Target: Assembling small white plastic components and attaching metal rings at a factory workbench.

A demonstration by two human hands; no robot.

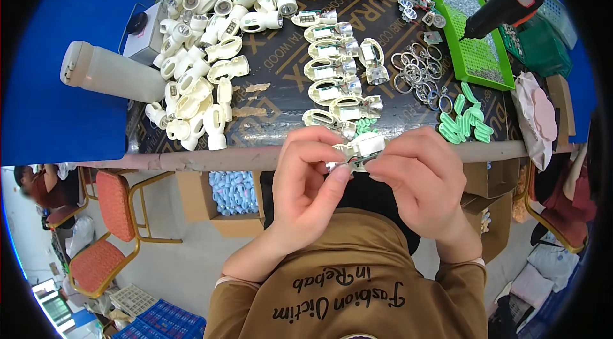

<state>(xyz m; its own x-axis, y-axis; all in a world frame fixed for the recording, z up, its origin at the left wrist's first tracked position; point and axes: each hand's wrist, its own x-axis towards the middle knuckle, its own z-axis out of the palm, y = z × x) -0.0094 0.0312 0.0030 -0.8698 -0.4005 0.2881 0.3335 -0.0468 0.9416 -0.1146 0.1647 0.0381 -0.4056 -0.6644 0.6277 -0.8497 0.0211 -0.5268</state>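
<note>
Both hands work one small white plastic housing (363, 147) at the near edge of the table (211, 159), just above the person's lap. Left hand (311, 176) has its grip clamped on the piece from the left side, thumb and forefinger pinching it. Right hand (418, 179) has its grip closed on the right side of the same piece, fingertips meeting the left hand's. A metal part shows at the housing's underside; detail too small to tell.

Row of half-assembled housings (332, 71) lies just beyond the hands. Pile of white shells (204, 52) sits to the left, key rings (418, 71) to the right, green clips (465, 120) near the right hand. Green tray (504, 80) with a black-orange tool (507, 0) over it sits far right. Grey bottle (108, 74) lies on its side at far left.
</note>
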